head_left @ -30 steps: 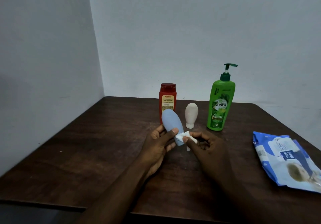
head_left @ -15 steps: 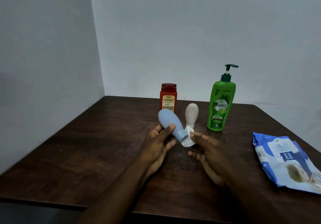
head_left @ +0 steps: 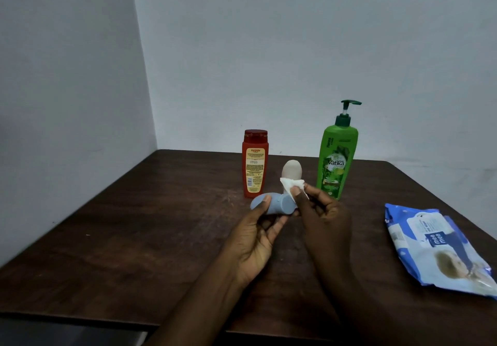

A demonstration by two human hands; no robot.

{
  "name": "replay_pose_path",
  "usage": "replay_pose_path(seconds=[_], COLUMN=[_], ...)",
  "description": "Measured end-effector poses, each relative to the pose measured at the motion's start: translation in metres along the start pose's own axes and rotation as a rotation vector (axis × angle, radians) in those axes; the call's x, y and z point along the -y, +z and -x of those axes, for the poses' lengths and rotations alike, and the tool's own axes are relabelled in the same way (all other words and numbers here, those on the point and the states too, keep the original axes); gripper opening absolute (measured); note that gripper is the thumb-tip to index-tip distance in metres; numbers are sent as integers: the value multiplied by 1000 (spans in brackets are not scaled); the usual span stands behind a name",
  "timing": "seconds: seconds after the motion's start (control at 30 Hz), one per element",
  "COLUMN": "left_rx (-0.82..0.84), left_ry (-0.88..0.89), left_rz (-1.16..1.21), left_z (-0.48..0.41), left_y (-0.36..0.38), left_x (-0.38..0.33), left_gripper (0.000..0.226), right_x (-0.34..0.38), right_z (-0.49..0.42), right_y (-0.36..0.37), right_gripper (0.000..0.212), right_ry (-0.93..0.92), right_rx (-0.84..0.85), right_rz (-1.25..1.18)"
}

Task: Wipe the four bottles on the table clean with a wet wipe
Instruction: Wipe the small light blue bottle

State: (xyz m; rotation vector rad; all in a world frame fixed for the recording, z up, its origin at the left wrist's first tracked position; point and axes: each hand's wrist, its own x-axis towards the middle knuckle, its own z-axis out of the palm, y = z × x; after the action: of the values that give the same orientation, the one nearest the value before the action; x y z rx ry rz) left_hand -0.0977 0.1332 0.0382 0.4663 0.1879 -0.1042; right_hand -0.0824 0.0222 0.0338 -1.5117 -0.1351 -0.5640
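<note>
left hand (head_left: 258, 238): clamped on the blue bottle (head_left: 271, 206), thumb over the top and fingers underneath, so it lies more or less sideways just above the table (head_left: 134, 224), flat cap end facing the other hand
right hand (head_left: 324, 219): pinching a scrunched wet wipe (head_left: 291, 185) between thumb and fingertips, right at the cap end of the blue one; honestly can't tell if the wipe is touching the plastic or just off it
the two hands: close together around mid-table, each busy with its own thing
other bottles: red bottle (head_left: 255, 165), small beige bottle (head_left: 292, 168) and green pump bottle (head_left: 337, 157) all stand upright in a row just behind the hands, the beige one partly hidden by the wipe
wipes pack (head_left: 435, 246): lying flat off to the right, well apart from the action
my read on progress: looks like the blue one is mid-wipe, no way to say from here which of the others are done
what could go wrong: the hold on the blue bottle is only thumb and fingers on a smooth rounded body, and a wet wipe makes that slippier, so a firm rub at the cap could twist it loose and drop it on the table. Also the standing three are right behind the knuckles, so a big sweep of the right hand could tip the little beige one over
</note>
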Motion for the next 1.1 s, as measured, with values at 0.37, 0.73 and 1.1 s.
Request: replay_pose_path(seconds=[0.37,0.73,1.1], left_rx=[32,5,-69], left_ry=[49,56,259], left_rz=[57,37,-275], left_z=[-1,2,-9], left_y=[8,12,1], left_x=[2,2,-8], left_gripper=[29,28,40], right_x=[-3,-4,-15], right_z=[5,-12,4], right_y=[-14,-23,-19], right_gripper=[34,22,24], right_ry=[-629,-610,-451], right_rx=[-1,40,114], right_rz=[358,369,281])
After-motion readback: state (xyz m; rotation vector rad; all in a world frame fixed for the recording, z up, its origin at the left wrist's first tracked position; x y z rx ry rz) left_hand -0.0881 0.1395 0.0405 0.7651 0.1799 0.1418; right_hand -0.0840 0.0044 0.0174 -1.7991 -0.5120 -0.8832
